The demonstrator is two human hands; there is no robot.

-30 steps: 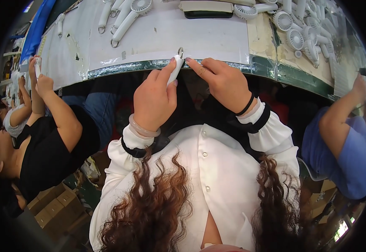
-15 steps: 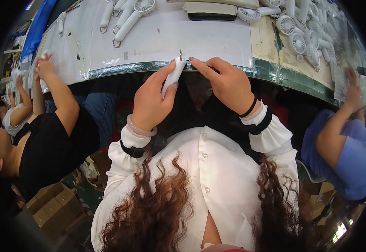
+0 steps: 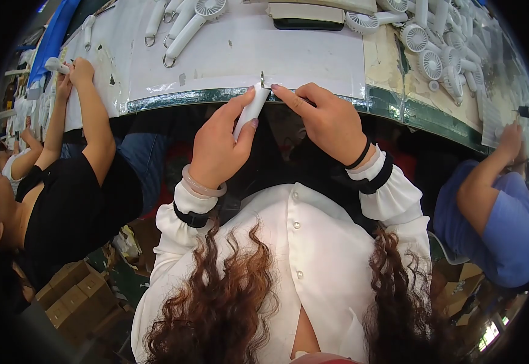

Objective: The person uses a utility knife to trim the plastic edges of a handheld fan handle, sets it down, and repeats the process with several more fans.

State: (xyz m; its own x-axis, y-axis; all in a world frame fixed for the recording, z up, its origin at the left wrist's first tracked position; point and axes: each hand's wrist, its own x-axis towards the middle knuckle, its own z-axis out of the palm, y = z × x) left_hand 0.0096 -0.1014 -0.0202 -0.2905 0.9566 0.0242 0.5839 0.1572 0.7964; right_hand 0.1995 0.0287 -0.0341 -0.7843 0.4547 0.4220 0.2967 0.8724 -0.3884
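My left hand (image 3: 216,142) is closed round a white handheld fan's handle (image 3: 252,113), held tilted at the table's front edge. A metal ring (image 3: 262,79) stands up from the handle's far end; the rest of the fan is hidden under my hand. My right hand (image 3: 331,124) is beside it, one digit stretched toward the base of the ring, its tip at or very near it. The other fingers of that hand are bent, and nothing shows in them.
White handheld fans (image 3: 185,33) lie at the back left, and a pile of them (image 3: 431,64) fills the right. A dark-edged flat case (image 3: 308,24) lies at the back. Co-workers sit on both sides, in a black top (image 3: 76,206) and a blue top (image 3: 507,224).
My hands and the handle have barely moved. The co-worker on the left now has a white fan raised in the hands, and the right co-worker's hand has shifted slightly.
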